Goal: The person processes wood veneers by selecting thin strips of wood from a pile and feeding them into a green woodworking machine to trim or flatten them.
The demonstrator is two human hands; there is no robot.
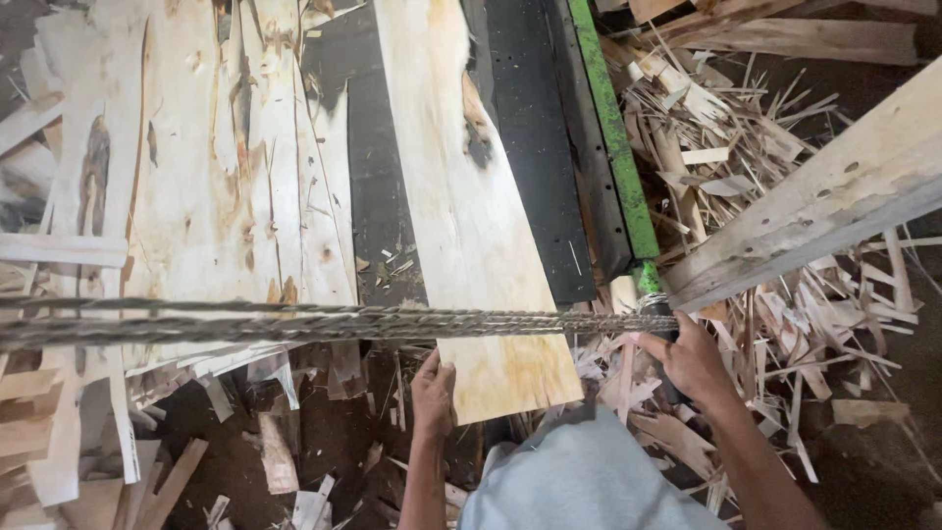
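The left hand [433, 395] rests on the near left corner of the veneer sheet [471, 216], fingers together and flat. The right hand [693, 359] is clamped on the green lever [613, 137]. A twisted rope [294, 322] crosses above the sheet; wood scraps [785, 294] lie beyond.

This is a wood veneer workshop. A black machine bed with a green metal bar [613, 132] runs through the middle. Left of the bar lie thin, knotted veneer sheets [221, 167]; right of it, a heap of splintered offcuts [746, 167] and a rough timber beam [834, 196]. Below it, scraps litter the dark floor [334, 432].
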